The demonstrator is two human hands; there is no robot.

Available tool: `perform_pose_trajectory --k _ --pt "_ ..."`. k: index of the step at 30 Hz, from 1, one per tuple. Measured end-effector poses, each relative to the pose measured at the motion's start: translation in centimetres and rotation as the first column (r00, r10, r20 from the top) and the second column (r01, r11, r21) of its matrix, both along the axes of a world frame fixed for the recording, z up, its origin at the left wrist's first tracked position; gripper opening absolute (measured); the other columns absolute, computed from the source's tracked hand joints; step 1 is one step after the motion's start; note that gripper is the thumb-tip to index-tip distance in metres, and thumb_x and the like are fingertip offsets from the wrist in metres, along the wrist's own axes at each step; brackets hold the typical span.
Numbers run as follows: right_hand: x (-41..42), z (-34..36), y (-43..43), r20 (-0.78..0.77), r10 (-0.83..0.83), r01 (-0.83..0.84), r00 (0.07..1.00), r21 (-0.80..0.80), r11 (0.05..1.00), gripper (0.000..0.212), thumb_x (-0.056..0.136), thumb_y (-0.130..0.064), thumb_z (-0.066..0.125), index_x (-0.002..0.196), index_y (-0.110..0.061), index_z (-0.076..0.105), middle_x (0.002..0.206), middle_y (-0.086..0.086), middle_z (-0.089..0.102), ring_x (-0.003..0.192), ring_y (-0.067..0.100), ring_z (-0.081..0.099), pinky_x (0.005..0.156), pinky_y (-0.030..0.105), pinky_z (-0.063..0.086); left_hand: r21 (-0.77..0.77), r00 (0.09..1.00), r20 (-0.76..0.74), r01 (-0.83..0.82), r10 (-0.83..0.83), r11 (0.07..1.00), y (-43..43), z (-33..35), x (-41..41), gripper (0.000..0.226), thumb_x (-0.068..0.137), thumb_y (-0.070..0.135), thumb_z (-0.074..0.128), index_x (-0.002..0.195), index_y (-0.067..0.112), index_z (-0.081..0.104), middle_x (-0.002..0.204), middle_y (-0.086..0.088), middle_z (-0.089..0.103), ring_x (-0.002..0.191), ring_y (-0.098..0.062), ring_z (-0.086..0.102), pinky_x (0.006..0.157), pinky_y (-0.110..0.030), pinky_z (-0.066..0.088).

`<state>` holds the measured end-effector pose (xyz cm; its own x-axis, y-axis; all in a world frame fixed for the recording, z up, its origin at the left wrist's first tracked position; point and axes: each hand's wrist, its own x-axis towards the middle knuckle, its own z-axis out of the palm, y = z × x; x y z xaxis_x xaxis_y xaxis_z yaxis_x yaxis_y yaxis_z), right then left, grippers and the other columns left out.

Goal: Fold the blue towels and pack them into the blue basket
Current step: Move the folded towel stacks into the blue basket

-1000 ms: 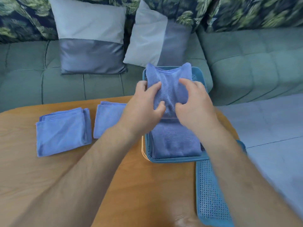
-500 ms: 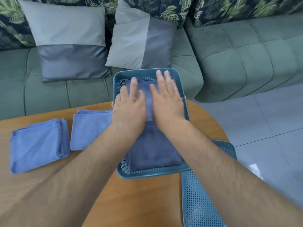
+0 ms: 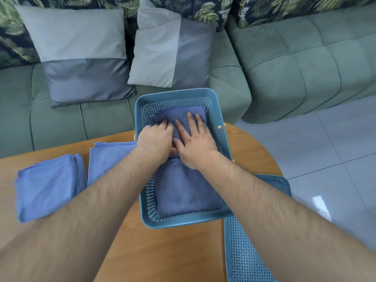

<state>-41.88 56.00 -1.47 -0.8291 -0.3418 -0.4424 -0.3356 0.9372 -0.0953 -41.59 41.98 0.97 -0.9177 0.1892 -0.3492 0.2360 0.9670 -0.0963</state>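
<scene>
A blue basket (image 3: 140, 102) is seen at the centre of the frame, set on the far edge of a round wooden table (image 3: 162, 251). Two folded blue towels are held inside it: the near towel (image 3: 187, 192) fills the lower half of the basket, and the far towel (image 3: 179, 115) lies in the upper half.

The far towel is pressed by both hands, which are set side by side and touching at the thumbs. The right hand (image 3: 196, 143) is laid flat on it with the fingers straight and slightly spread. The left hand (image 3: 155, 139) is placed at the towel's left part with its fingers bent downward; whether cloth is pinched there cannot be told.

Two more folded blue towels are left on the table at the left of the frame: the outer towel (image 3: 46, 186) near the left edge and the inner towel (image 3: 107, 157) just beside the basket, partly covered by the left forearm.

A second perforated blue basket (image 3: 244, 251) is seen at the lower right, touching the first. A green sofa (image 3: 284, 68) with two grey cushions (image 3: 81, 53) fills the upper part of the frame.
</scene>
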Motion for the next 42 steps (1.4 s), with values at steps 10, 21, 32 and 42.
perform_pose_trajectory --k 10,21,32,42 --pt "3.7 7.1 -1.4 -0.086 -0.093 0.073 0.992 -0.216 0.974 0.059 0.107 -0.031 0.04 0.16 -0.015 0.02 0.169 0.012 0.012 0.156 0.029 0.007 0.125 0.041 0.009 0.35 0.953 -0.29 0.022 0.086 0.937 -3.2 2.6 5.2 0.052 0.093 0.035 0.068 0.131 0.001 0.058 0.144 -0.016 0.053 0.134 -0.032 0.05 0.116 -0.045 0.032" --pt "13.6 6.8 -15.4 -0.227 -0.086 -0.012 0.97 -0.399 0.917 0.041 0.062 -0.004 0.078 0.098 -0.014 0.063 0.092 0.003 0.058 0.084 0.023 0.06 0.054 0.03 0.048 0.518 0.874 -0.003 -0.415 0.487 0.748 -14.5 -0.6 13.5 0.048 0.095 0.036 0.039 0.123 0.002 0.058 0.125 -0.012 0.055 0.116 -0.033 0.053 0.099 -0.042 0.044" --pt "12.5 -4.9 -19.2 0.069 -0.34 0.342 0.938 -0.027 0.939 0.038 0.102 -0.021 0.05 0.138 -0.014 0.039 0.152 0.028 0.024 0.131 0.042 0.043 0.098 0.042 0.045 0.312 0.771 0.219 -0.636 0.598 0.706 -17.0 -6.6 13.6 0.06 0.098 0.036 0.058 0.149 0.018 0.034 0.145 -0.016 0.032 0.129 -0.037 0.037 0.098 -0.046 0.043" --pt "11.3 -3.0 -19.7 0.169 -0.431 0.457 0.886 -0.169 0.873 0.042 0.091 -0.015 0.06 0.13 -0.021 0.047 0.131 0.016 0.034 0.112 0.039 0.049 0.089 0.04 0.043 0.458 0.689 0.321 -0.714 0.65 0.53 -17.8 -6.7 14.1 0.059 0.096 0.021 0.06 0.15 0.019 0.037 0.135 -0.018 0.04 0.124 -0.035 0.045 0.102 -0.045 0.043"
